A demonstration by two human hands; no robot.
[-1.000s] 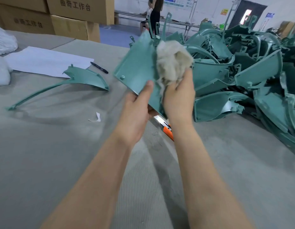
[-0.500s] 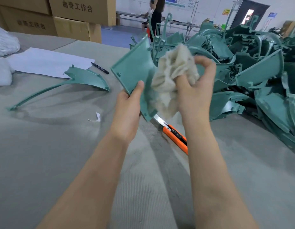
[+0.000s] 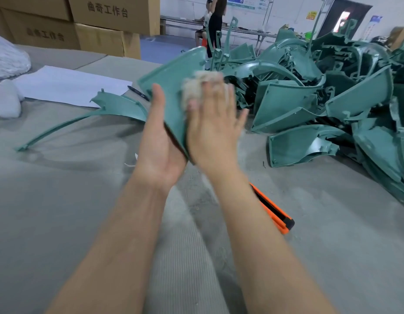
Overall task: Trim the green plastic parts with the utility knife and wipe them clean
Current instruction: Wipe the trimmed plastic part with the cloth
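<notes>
Nearest us, the orange utility knife [image 3: 273,209] lies idle on the desk [image 3: 60,211]. Raised above it, the green part [image 3: 171,87] is pinched at its lower edge by our left hand [image 3: 160,141], thumb in front, other fingers hidden; our right hand [image 3: 213,132] presses the rag [image 3: 203,83] on it with flat, spread fingers. We judge it light, stiff, slick: grip the rim. Beyond, the heap of parts [image 3: 321,98]; cartons [image 3: 107,19] read 曲奇工作台

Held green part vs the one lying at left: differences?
Pose: held part is off the table, gripped by the left hand; lying part rests on it, untouched. Shape: held part shows a broad panel; lying part tapers to a long thin arm. The right hand presses a cloth on the held part only. Both teal plastic.
</notes>
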